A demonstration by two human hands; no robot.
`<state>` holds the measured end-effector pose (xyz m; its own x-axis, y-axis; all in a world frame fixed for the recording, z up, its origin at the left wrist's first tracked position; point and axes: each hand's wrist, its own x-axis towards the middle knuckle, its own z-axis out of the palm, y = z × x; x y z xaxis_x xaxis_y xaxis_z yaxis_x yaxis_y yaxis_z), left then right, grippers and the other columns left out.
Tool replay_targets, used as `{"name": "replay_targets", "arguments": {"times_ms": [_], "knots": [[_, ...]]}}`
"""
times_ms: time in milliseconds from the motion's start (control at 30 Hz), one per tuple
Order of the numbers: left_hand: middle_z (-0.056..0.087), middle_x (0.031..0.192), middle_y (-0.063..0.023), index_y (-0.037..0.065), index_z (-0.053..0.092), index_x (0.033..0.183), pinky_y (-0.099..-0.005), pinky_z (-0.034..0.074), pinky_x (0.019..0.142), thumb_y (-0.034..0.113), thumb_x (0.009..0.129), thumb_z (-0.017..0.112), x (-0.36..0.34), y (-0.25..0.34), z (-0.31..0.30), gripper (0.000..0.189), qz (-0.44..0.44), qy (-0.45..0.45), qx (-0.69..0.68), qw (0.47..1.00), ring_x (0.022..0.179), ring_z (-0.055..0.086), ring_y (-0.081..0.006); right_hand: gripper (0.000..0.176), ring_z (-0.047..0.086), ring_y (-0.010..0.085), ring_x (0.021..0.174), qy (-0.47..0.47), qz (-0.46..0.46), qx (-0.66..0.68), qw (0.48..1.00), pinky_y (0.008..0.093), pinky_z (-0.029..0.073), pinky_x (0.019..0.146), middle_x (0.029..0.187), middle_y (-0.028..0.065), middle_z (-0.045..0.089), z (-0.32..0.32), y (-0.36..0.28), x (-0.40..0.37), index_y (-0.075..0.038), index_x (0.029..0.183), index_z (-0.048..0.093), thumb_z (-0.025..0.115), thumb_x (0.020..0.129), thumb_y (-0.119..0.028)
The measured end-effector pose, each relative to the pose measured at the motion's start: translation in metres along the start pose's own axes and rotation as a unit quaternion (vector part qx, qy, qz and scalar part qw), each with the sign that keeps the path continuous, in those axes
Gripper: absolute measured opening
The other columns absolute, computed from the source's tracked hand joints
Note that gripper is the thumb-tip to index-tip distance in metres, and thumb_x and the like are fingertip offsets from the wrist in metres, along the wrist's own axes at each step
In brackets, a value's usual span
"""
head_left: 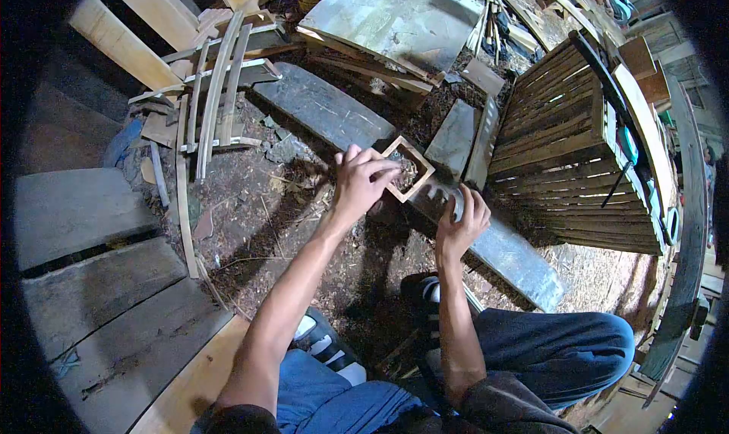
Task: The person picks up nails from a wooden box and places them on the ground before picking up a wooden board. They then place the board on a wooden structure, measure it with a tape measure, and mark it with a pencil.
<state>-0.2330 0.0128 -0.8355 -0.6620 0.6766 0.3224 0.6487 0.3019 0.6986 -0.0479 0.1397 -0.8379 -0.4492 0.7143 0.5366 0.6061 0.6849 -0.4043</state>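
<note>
The left hand [364, 179] pinches a small wooden frame [426, 182] above the long plank [326, 106], the right hand [462, 220] loosely open beside it, with a slatted panel [558, 123] and pale board [395, 24] nearby.

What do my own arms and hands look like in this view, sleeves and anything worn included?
Both the left hand and right hand are bare, with slim fingers and no glove, ring or watch visible. The forearms are uncovered; a dark sleeve shows near each elbow, the right sleeve loosely creased.
</note>
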Motion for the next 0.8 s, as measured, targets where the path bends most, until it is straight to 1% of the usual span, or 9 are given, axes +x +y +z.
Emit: {"name": "replay_targets", "arguments": {"times_ms": [133,167,233,300,400,533,567,667,800], "knots": [[0.07,0.094,0.0009,0.014,0.082,0.092,-0.0418,0.041,0.091,0.027,0.087,0.085,-0.009,-0.011,-0.019,0.014,-0.004,0.041,-0.041,0.998,0.097,0.057,-0.0216,0.028,0.061,0.0331,0.116,-0.025,-0.034,0.056,0.998,0.0456,0.042,0.102,0.124,0.0131,0.067,0.005,-0.02,-0.025,-0.011,0.124,0.069,0.071,0.096,-0.012],[0.071,0.094,-0.0002,0.012,0.081,0.091,-0.0408,0.043,0.089,0.025,0.087,0.084,-0.012,-0.012,-0.024,0.014,-0.001,0.054,-0.059,0.997,0.096,0.057,-0.023,0.028,0.061,0.0336,0.115,-0.035,-0.084,0.084,0.992,0.0451,0.043,0.098,0.124,0.0154,0.067,0.007,-0.027,-0.034,-0.009,0.124,0.068,0.07,0.096,-0.011],[0.072,0.097,-0.0036,0.008,0.079,0.094,-0.0397,0.046,0.089,0.022,0.09,0.082,-0.022,-0.018,-0.026,0.015,-0.016,0.065,-0.056,0.996,0.098,0.059,-0.0258,0.031,0.061,0.0345,0.111,-0.137,-0.108,0.198,0.964,0.0454,0.046,0.095,0.12,0.016,0.066,0.011,-0.044,-0.056,-0.006,0.125,0.067,0.07,0.094,-0.009],[0.073,0.101,-0.007,0.007,0.077,0.101,-0.0414,0.046,0.094,0.02,0.093,0.078,-0.036,-0.033,-0.022,0.016,-0.061,0.115,-0.093,0.987,0.103,0.061,-0.0275,0.034,0.062,0.0368,0.105,-0.249,-0.104,0.201,0.942,0.0473,0.051,0.091,0.114,0.0176,0.067,0.015,-0.066,-0.076,-0.003,0.122,0.069,0.072,0.088,0.001],[0.071,0.111,-0.0119,0.004,0.072,0.113,-0.0441,0.047,0.097,0.018,0.101,0.068,-0.068,-0.047,-0.015,0.019,-0.107,0.115,-0.069,0.985,0.109,0.062,-0.0317,0.037,0.06,0.0416,0.106,-0.352,-0.122,0.178,0.911,0.0477,0.053,0.097,0.111,0.0193,0.065,0.042,-0.068,-0.1,-0.001,0.125,0.066,0.064,0.088,0.002],[0.073,0.113,-0.0137,0.004,0.071,0.116,-0.0455,0.047,0.099,0.015,0.102,0.063,-0.102,-0.055,-0.006,0.019,-0.119,0.094,-0.05,0.987,0.109,0.063,-0.0342,0.039,0.06,0.0365,0.114,-0.404,-0.179,0.112,0.89,0.0447,0.054,0.099,0.114,0.0166,0.065,0.068,-0.066,-0.095,-0.001,0.123,0.064,0.065,0.084,-0.001],[0.073,0.113,-0.0138,0.004,0.071,0.116,-0.0455,0.047,0.099,0.015,0.103,0.063,-0.109,-0.058,-0.003,0.019,-0.114,0.086,-0.047,0.989,0.109,0.064,-0.0345,0.039,0.06,0.0365,0.114,-0.405,-0.18,0.113,0.889,0.0447,0.054,0.099,0.114,0.0166,0.065,0.075,-0.063,-0.096,-0.001,0.123,0.064,0.065,0.084,-0.001],[0.073,0.114,-0.0137,0.004,0.071,0.115,-0.0457,0.047,0.099,0.013,0.103,0.062,-0.12,-0.062,0.0,0.018,-0.151,0.057,-0.059,0.985,0.108,0.064,-0.0345,0.033,0.061,0.0328,0.116,-0.372,-0.272,0.051,0.886,0.0424,0.052,0.103,0.114,0.015,0.067,0.094,-0.054,-0.105,-0.002,0.117,0.069,0.063,0.085,-0.005],[0.073,0.113,-0.0135,0.004,0.071,0.113,-0.0455,0.048,0.097,0.011,0.102,0.061,-0.124,-0.065,0.0,0.017,-0.132,0.068,-0.055,0.987,0.107,0.064,-0.0338,0.028,0.06,0.0316,0.114,-0.382,-0.269,0.023,0.884,0.0408,0.052,0.101,0.111,0.014,0.067,0.097,-0.061,-0.106,-0.003,0.111,0.071,0.062,0.085,-0.008]]}}
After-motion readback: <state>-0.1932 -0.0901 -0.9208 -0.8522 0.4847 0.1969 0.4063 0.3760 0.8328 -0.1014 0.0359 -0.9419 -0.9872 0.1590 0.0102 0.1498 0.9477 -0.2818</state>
